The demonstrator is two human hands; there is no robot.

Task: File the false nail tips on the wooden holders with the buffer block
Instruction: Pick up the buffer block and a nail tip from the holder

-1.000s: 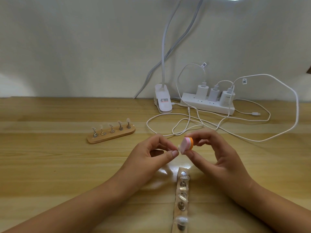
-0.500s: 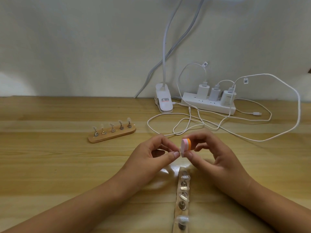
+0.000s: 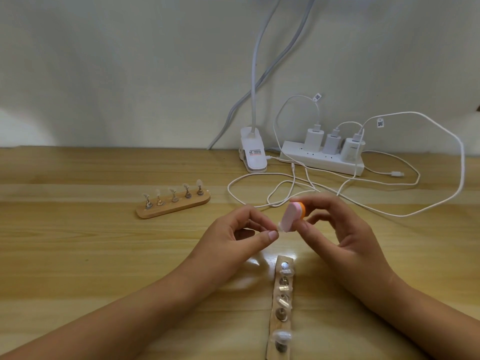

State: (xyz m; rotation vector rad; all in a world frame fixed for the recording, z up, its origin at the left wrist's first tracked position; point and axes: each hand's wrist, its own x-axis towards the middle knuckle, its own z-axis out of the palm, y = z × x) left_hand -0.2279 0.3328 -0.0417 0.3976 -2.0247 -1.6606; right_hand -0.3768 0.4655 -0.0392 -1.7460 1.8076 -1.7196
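Observation:
My right hand (image 3: 340, 235) grips a small pink and orange buffer block (image 3: 293, 215) between thumb and fingers, its pink face turned toward my left hand. My left hand (image 3: 233, 237) pinches a clear false nail tip (image 3: 280, 226) that touches the block's lower edge. Below both hands a wooden holder (image 3: 281, 307) runs toward me with several metal pegs and clear tips on it. A second wooden holder (image 3: 172, 207) lies at the left with several tips standing upright.
A white power strip (image 3: 324, 158) with three chargers sits at the back right. White cables (image 3: 363, 193) loop across the wooden table (image 3: 78, 255) behind my hands. A white clip lamp base (image 3: 253, 154) stands next to the strip.
The buffer block has tilted and shifted slightly against the nail tip; both hands stay in nearly the same place above the near holder.

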